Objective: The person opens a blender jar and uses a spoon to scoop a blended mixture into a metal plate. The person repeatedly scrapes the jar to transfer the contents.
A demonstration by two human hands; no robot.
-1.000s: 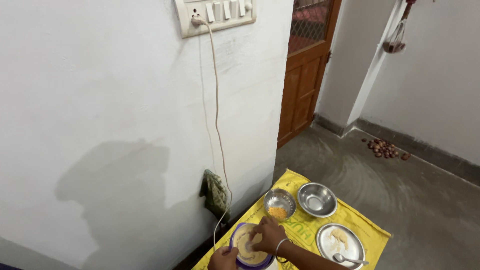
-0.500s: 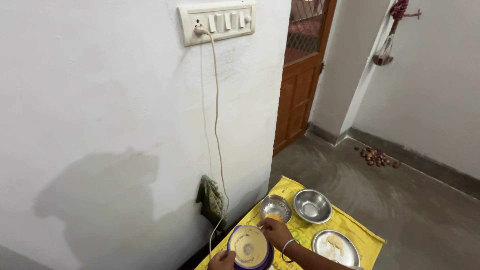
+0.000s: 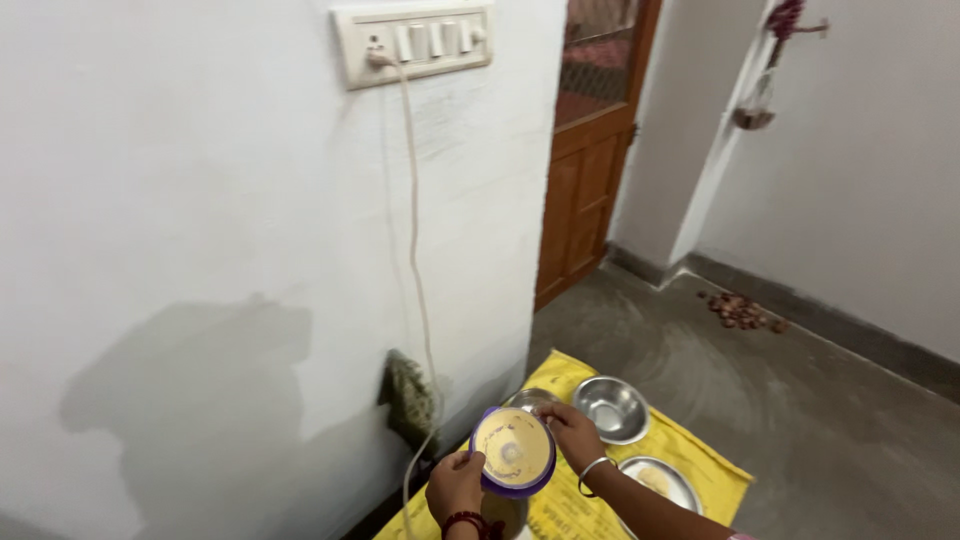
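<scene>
A round purple-rimmed lid [image 3: 513, 452] with a yellowish powdery inner face is held up and tilted toward me. My left hand [image 3: 455, 484], with a dark bead bracelet at the wrist, grips its lower left edge. My right hand [image 3: 575, 432], wearing a metal bangle, holds its right edge. Below the lid the top of a steel container [image 3: 505, 513] shows at the frame's bottom. A small steel bowl [image 3: 530, 400] is mostly hidden behind the lid.
A yellow sack [image 3: 690, 455] lies spread on the grey floor with an empty steel bowl [image 3: 611, 407] and a steel plate [image 3: 657, 480] with powder. A white cord [image 3: 412, 260] hangs from the wall switchboard [image 3: 412, 42]. A green cloth [image 3: 407, 400] sits by the wall. Brown door [image 3: 585, 170] behind.
The lid has been lifted off the container and tilted up to face me, both hands rising with it. The camera view has shifted slightly left.
</scene>
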